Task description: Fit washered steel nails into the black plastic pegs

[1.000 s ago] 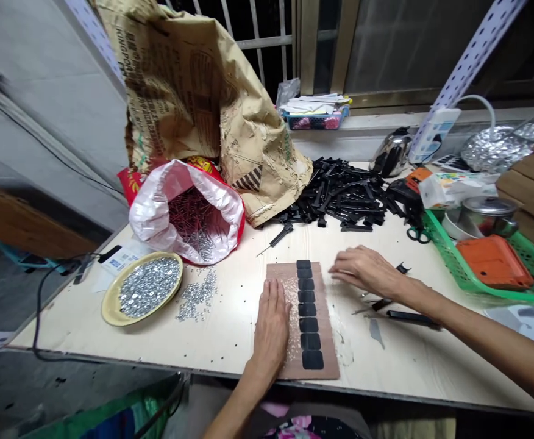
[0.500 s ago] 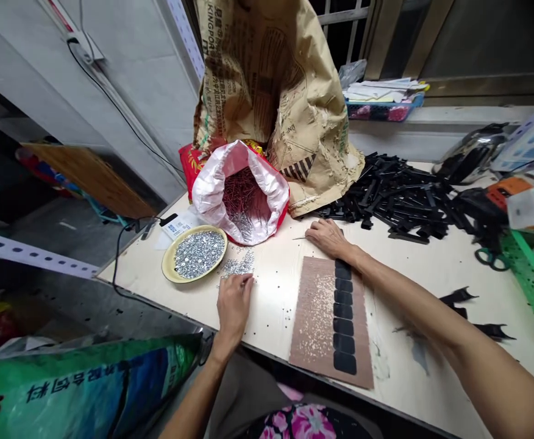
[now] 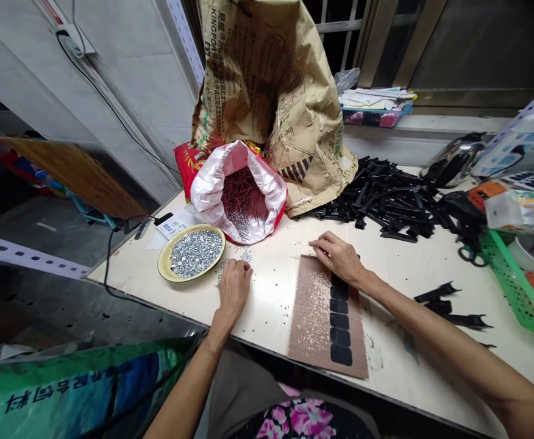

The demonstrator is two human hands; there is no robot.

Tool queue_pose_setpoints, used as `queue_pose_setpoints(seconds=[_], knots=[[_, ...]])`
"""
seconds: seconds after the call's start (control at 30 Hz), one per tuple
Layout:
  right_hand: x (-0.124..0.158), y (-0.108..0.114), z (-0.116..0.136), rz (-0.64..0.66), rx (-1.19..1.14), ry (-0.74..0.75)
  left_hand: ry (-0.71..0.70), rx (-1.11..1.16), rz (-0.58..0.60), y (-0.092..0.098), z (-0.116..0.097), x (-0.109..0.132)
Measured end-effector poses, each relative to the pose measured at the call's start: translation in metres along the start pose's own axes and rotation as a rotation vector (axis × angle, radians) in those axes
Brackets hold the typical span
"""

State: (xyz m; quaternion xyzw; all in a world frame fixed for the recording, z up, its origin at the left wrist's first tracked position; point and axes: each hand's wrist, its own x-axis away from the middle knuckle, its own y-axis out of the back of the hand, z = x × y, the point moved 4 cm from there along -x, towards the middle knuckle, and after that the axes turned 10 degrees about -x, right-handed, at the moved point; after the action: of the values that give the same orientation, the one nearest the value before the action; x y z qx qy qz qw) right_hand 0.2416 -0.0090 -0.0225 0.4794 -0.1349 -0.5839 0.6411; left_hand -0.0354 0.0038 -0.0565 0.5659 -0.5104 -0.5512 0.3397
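Observation:
My left hand [image 3: 234,283] is closed over the table, fingertips bent together beside loose small metal washers [image 3: 245,253]; whatever it pinches is hidden. Just left of it sits a yellow dish [image 3: 161,272] heaped with silvery washers [image 3: 196,253]. My right hand [image 3: 340,259] grips a thin metal pin [image 3: 302,244] that points left from its fingertips. Beneath that hand lies a brown board [image 3: 308,341] with pale specks and a column of black rounded squares [image 3: 340,337]; the hand covers the column's upper end. Behind both hands, an open white-lined red bag [image 3: 271,192] holds many thin pins [image 3: 239,201].
A large brown paper sack [image 3: 308,103] stands behind the bag. Black plastic parts [image 3: 386,195] are piled at the back right, with several more [image 3: 454,311] nearer. A green basket [image 3: 518,286] and scissors [image 3: 472,256] lie right. A cable [image 3: 111,280] hangs over the left edge.
My right hand has come nearer to me, over the board's top end, with the pin still in its fingers. My left hand has shifted slightly away from me, toward the loose washers.

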Motion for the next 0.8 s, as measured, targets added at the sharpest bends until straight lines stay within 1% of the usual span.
queue_pose_setpoints(seconds=[0.07,0.13,0.2,0.27,0.3,0.37,0.43,0.53,0.7,0.8], knots=[[0.008,-0.002,0.018,0.016,-0.071,-0.009,0.051,0.163,-0.019,0.002,0.001,0.0],[0.013,-0.006,0.037,0.024,-0.13,0.004,0.168,0.431,0.016,0.004,-0.002,0.001],[0.015,-0.009,0.056,0.023,-0.166,0.023,0.327,0.805,0.11,0.005,-0.01,0.005],[0.016,-0.011,0.071,0.015,-0.188,0.032,0.475,1.179,0.224,0.007,-0.026,0.01],[0.016,-0.013,0.076,0.012,-0.196,0.031,0.529,1.327,0.27,0.009,-0.035,0.013],[0.016,-0.014,0.084,0.011,-0.199,0.026,0.603,1.526,0.325,0.014,-0.05,0.018],[0.017,-0.014,0.088,0.016,-0.184,0.018,0.636,1.632,0.333,0.019,-0.061,0.021],[0.019,-0.012,0.09,0.019,-0.141,0.009,0.636,1.706,0.321,0.024,-0.07,0.022],[0.023,-0.007,0.09,0.024,-0.083,-0.009,0.642,1.731,0.331,0.025,-0.074,0.023],[0.024,-0.004,0.091,0.036,-0.033,-0.02,0.598,1.678,0.296,0.025,-0.073,0.024]])
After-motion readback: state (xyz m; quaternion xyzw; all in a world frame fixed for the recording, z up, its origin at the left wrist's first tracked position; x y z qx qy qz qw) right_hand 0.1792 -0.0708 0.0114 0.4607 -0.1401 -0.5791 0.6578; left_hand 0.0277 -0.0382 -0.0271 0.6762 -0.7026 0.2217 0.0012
